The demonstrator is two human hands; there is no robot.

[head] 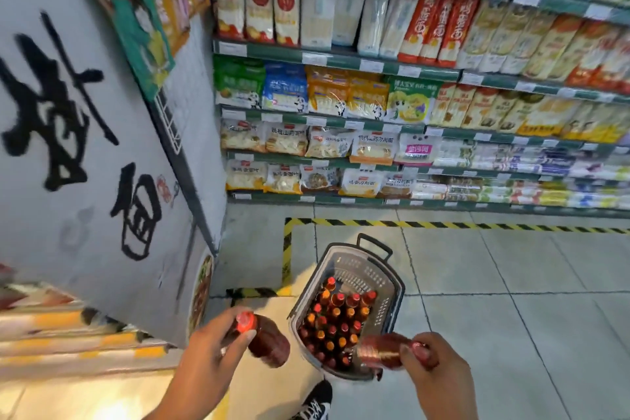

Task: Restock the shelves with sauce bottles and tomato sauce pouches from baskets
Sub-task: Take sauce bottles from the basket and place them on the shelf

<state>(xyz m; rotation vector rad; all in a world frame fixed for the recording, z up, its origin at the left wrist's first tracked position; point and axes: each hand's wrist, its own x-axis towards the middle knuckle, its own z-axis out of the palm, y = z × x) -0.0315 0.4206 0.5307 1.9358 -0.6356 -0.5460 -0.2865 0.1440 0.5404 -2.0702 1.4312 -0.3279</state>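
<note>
Head view: left hand (208, 348) gripping a red-capped sauce bottle (264, 339) by its neck, right hand (433, 365) curled round another bottle (383, 349) lying sideways, both above a grey basket (392, 300) on the tiled floor (511, 283), packed with upright bottles (335, 320); noodle-stocked shelves (409, 72) beyond.

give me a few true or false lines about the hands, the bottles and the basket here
1. Each hand holds a sauce bottle. True: the left hand grips one bottle and the right hand grips another bottle.
2. The basket stands on a shelf. False: it stands on the tiled floor.
3. The basket is empty. False: it holds many upright bottles with red and orange caps.
4. The basket's handle is at its far end. True.
5. The shelves straight ahead carry sauce bottles. False: they carry packets, seemingly noodles.
</note>
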